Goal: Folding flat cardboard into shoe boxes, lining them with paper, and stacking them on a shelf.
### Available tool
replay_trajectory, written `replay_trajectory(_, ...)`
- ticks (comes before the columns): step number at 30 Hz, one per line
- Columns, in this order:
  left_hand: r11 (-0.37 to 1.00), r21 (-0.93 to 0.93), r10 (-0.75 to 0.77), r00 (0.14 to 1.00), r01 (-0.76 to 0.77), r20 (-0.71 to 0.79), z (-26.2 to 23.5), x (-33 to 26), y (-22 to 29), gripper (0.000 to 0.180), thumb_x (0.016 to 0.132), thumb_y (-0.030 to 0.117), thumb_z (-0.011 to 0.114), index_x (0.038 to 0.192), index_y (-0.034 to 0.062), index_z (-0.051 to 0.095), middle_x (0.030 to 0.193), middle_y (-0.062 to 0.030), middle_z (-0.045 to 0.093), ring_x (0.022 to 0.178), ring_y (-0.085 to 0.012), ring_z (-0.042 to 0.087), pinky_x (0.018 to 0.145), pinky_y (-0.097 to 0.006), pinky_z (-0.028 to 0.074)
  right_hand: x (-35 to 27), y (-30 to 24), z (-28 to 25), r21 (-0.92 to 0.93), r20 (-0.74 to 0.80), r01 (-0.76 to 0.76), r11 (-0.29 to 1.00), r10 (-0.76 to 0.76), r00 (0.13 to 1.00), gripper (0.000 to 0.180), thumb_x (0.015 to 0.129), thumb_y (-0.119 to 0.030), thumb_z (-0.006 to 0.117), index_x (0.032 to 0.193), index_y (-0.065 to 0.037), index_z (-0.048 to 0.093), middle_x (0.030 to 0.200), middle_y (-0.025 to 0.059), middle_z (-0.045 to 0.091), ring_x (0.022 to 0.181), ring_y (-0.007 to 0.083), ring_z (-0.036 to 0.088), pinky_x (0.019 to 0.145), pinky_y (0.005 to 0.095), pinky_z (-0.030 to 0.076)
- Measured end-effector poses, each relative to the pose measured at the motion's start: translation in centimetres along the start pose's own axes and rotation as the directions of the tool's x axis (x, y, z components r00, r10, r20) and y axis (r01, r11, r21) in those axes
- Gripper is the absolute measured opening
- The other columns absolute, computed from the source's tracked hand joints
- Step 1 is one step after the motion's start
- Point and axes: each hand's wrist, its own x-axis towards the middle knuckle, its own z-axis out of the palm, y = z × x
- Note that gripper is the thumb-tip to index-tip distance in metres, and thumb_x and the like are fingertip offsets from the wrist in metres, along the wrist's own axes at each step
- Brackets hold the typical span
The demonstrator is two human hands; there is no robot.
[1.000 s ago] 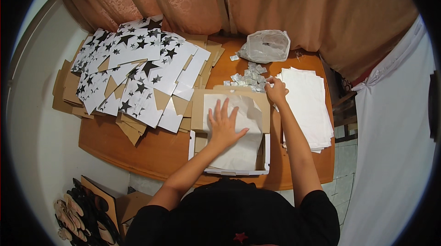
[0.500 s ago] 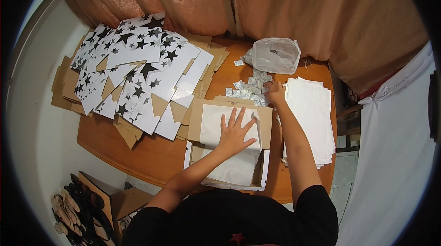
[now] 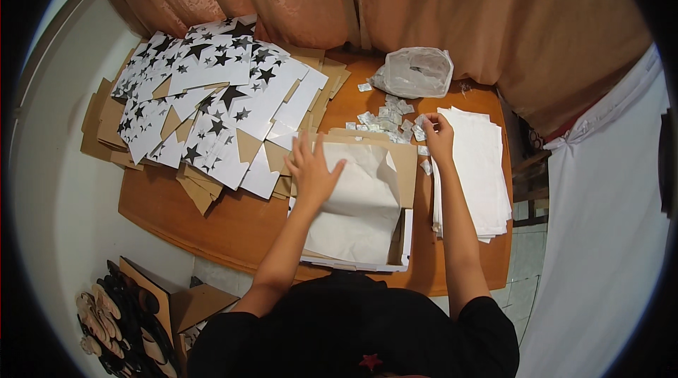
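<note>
An open cardboard box (image 3: 407, 237), brown inside with white outer walls, lies in front of me with a sheet of white paper (image 3: 364, 198) spread in it. My left hand (image 3: 314, 172) is at the box's left side with fingers spread, near the left edge of the sheet; whether it touches is hard to see. My right hand (image 3: 439, 138) is closed in a pinch on a small silvery sachet (image 3: 421, 120), partly covered by the fingers. Several similar sachets (image 3: 387, 120) lie in a loose heap behind the box.
A clear plastic bag (image 3: 420, 71) lies behind the sachets. At the right is a stack of white paper sheets (image 3: 473, 170). Star-patterned flat cardboard pieces (image 3: 212, 106) pile up at the left. Sandals (image 3: 106, 314) stand below the wooden table (image 3: 191, 219), lower left; curtains hang behind.
My left hand has lifted off the middle of the sheet and moved left. My right hand has drawn away from the heap toward the paper stack, pinching a sachet; a few sachets have shifted.
</note>
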Motion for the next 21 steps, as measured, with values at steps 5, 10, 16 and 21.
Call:
replay_trajectory(5, 0.996, -0.033, -0.083, 0.985, 0.088, 0.149, -0.4, 0.0, -2.2, 0.064, 0.078, 0.043, 0.062, 0.128, 0.0086, 0.043, 0.142, -0.0240, 0.020, 0.134, -0.0419, 0.008, 0.101, -0.064, 0.004, -9.4, -5.8, 0.4, 0.253, 0.205, -0.083, 0.964, 0.030, 0.978, 0.014, 0.082, -0.009, 0.059, 0.094, -0.001, 0.062, 0.080, 0.0013, 0.062, 0.069, 0.0066, 0.054, 0.061, 0.0213, 0.043)
replay_trajectory(10, 0.988, -0.106, -0.103, 0.988, 0.116, 0.117, 0.5, 0.9, -3.2, 0.062, 0.076, 0.043, 0.064, 0.127, 0.0122, 0.044, 0.141, -0.0232, 0.021, 0.133, -0.0420, 0.010, 0.102, -0.063, 0.006, -16.0, -9.9, 1.8, -0.035, 0.382, 0.058, 0.998, -0.040, 0.923, 0.019, 0.077, -0.011, 0.065, 0.095, -0.003, 0.064, 0.078, 0.0056, 0.062, 0.061, 0.0124, 0.055, 0.059, 0.0258, 0.044)
replay_trajectory(16, 0.984, -0.129, -0.105, 0.983, 0.125, 0.148, 0.4, 2.2, -4.5, 0.058, 0.072, 0.040, 0.069, 0.119, 0.0130, 0.049, 0.139, -0.0221, 0.025, 0.133, -0.0386, 0.011, 0.102, -0.061, 0.009, -17.9, -9.0, 2.7, -0.240, 0.055, 0.230, 0.943, -0.223, 0.973, 0.039, 0.072, -0.011, 0.068, 0.108, -0.004, 0.057, 0.088, 0.0110, 0.057, 0.077, 0.0262, 0.055, 0.069, 0.0351, 0.046)
replay_trajectory(21, 0.946, -0.224, -0.187, 0.959, 0.234, 0.213, 0.2, 2.8, -5.0, 0.040, 0.070, 0.039, 0.072, 0.096, 0.0108, 0.061, 0.135, -0.0171, 0.035, 0.131, -0.0328, 0.019, 0.101, -0.055, 0.018, -15.4, -6.2, 2.5, -0.484, -0.008, 0.141, 0.863, -0.165, 0.986, 0.048, 0.071, -0.016, 0.070, 0.114, -0.002, 0.053, 0.092, 0.0149, 0.061, 0.084, 0.0296, 0.057, 0.073, 0.0376, 0.046)
